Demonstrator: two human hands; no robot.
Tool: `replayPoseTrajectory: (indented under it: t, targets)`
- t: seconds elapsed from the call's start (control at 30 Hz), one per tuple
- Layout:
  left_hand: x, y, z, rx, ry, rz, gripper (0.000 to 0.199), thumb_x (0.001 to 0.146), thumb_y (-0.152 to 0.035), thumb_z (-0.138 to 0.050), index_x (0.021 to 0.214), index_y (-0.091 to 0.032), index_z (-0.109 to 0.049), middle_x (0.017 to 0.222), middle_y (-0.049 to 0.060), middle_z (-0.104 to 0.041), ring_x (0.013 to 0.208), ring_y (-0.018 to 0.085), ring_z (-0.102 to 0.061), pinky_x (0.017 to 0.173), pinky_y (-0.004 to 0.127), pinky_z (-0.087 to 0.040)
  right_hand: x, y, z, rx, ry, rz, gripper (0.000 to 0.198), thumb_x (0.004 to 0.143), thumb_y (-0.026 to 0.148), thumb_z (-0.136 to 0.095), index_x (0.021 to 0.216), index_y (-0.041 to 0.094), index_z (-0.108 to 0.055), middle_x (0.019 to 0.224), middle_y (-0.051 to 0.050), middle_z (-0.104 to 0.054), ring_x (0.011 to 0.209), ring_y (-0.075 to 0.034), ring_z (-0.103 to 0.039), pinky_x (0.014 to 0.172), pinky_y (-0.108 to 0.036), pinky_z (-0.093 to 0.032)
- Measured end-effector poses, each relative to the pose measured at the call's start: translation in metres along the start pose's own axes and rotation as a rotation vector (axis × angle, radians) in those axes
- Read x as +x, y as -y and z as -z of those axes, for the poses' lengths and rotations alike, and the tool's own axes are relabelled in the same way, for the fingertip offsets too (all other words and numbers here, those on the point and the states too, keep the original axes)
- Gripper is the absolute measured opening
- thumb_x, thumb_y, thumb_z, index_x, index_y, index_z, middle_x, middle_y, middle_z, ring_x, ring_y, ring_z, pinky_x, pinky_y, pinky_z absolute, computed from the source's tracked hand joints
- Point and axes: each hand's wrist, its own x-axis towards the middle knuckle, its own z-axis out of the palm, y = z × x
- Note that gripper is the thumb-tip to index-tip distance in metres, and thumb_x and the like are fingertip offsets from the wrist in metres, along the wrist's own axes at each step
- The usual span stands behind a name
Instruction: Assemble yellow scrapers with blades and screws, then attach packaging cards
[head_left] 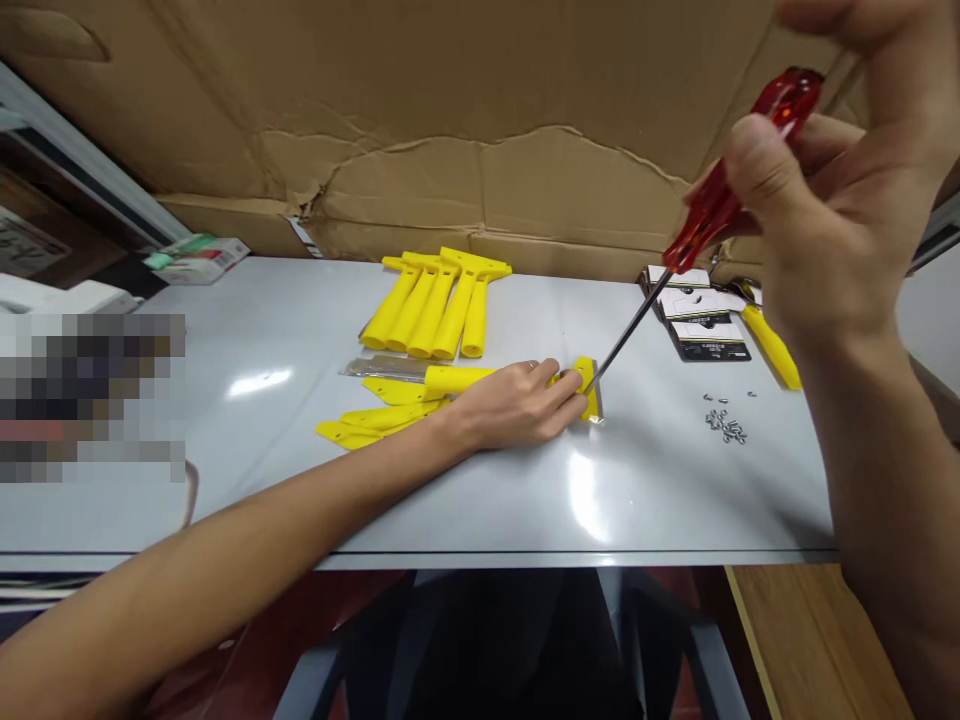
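My left hand is closed over a yellow scraper lying on the table, its handle end to the left and its head showing past my fingertips. A metal blade edge runs along the right side of that head. High at the right, my right hand grips the red handle of a screwdriver with thumb and fingers. Its shaft slants down left, and the tip meets the scraper head beside my left fingers. Whether a screw sits under the tip is too small to tell.
Several yellow scraper handles lie behind my left hand. Yellow flat head pieces and thin metal blades are left of it. Small screws are piled at right, near black-and-white packets and another yellow-handled scraper. Cardboard stands behind.
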Motion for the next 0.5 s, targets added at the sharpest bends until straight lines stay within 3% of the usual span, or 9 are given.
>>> replayPoseTrajectory:
  t: [0.07, 0.1, 0.13, 0.2, 0.27, 0.33, 0.4, 0.5]
  targets:
    - [0.002, 0.003, 0.005, 0.041, -0.023, 0.003, 0.02, 0.098, -0.008, -0.053, 0.081, -0.017, -0.056, 0.081, 0.004, -0.066, 0.063, 0.014, -0.057, 0.05, 0.027, -0.041, 0.007, -0.022, 0.005, 0.114, -0.188, -0.012, 0.015, 0.098, 0.028, -0.057, 0.111, 0.021, -0.059, 0.122, 0.003, -0.055, 0.068, 0.004, -0.056, 0.057, -0.015, -0.048]
    - [0.002, 0.005, 0.009, 0.059, -0.036, 0.007, 0.019, 0.098, -0.007, -0.054, 0.081, -0.017, -0.056, 0.08, 0.004, -0.066, 0.062, 0.013, -0.057, 0.05, 0.027, -0.04, 0.011, -0.038, 0.008, 0.159, -0.282, -0.083, 0.012, 0.097, 0.027, -0.057, 0.107, 0.019, -0.054, 0.106, 0.001, -0.056, 0.066, 0.001, -0.059, 0.05, -0.014, -0.041]
    - [0.002, 0.009, 0.012, 0.078, -0.052, 0.014, 0.018, 0.098, -0.007, -0.054, 0.083, -0.017, -0.057, 0.08, 0.003, -0.066, 0.061, 0.013, -0.057, 0.049, 0.027, -0.04, 0.015, -0.055, 0.012, 0.197, -0.369, -0.204, 0.012, 0.096, 0.024, -0.055, 0.106, 0.018, -0.05, 0.09, 0.001, -0.053, 0.062, -0.002, -0.059, 0.045, -0.014, -0.034]
    - [0.0, 0.017, 0.019, 0.132, -0.093, 0.042, 0.013, 0.098, -0.008, -0.054, 0.091, -0.017, -0.061, 0.086, 0.004, -0.069, 0.062, 0.013, -0.058, 0.049, 0.026, -0.041, 0.019, -0.087, 0.018, 0.134, -0.376, -0.59, 0.013, 0.1, 0.023, -0.047, 0.113, 0.02, -0.046, 0.08, 0.005, -0.05, 0.054, 0.0, -0.052, 0.047, -0.012, -0.034]
    - [-0.004, 0.027, 0.024, 0.187, -0.146, 0.08, 0.014, 0.098, -0.009, -0.054, 0.099, -0.019, -0.063, 0.092, 0.002, -0.073, 0.066, 0.012, -0.061, 0.048, 0.025, -0.041, 0.015, -0.111, 0.015, 0.121, -0.195, -0.826, 0.014, 0.097, 0.014, -0.05, 0.111, 0.017, -0.05, 0.068, 0.004, -0.05, 0.05, -0.004, -0.052, 0.05, -0.014, -0.04]
    - [-0.009, 0.035, 0.028, 0.208, -0.188, 0.131, 0.015, 0.098, -0.008, -0.055, 0.101, -0.02, -0.062, 0.095, 0.001, -0.074, 0.071, 0.012, -0.065, 0.047, 0.024, -0.041, 0.003, -0.122, 0.004, 0.148, 0.037, -0.971, 0.011, 0.095, 0.017, -0.057, 0.105, 0.012, -0.056, 0.067, -0.001, -0.056, 0.051, -0.007, -0.054, 0.053, -0.02, -0.047]
    - [-0.013, 0.041, 0.029, 0.181, -0.214, 0.179, 0.013, 0.097, -0.008, -0.057, 0.102, -0.018, -0.061, 0.095, 0.002, -0.075, 0.074, 0.013, -0.068, 0.047, 0.025, -0.041, -0.013, -0.123, -0.012, 0.18, 0.25, -1.05, 0.018, 0.093, 0.022, -0.064, 0.107, 0.011, -0.06, 0.072, -0.005, -0.062, 0.055, -0.01, -0.058, 0.056, -0.024, -0.053]
    - [-0.016, 0.043, 0.029, 0.128, -0.236, 0.2, 0.01, 0.098, -0.011, -0.058, 0.106, -0.016, -0.06, 0.096, 0.004, -0.077, 0.075, 0.014, -0.069, 0.048, 0.027, -0.043, -0.035, -0.12, -0.033, 0.161, 0.427, -1.075, 0.027, 0.093, 0.03, -0.068, 0.113, 0.015, -0.06, 0.074, -0.005, -0.063, 0.059, -0.011, -0.061, 0.059, -0.026, -0.057]
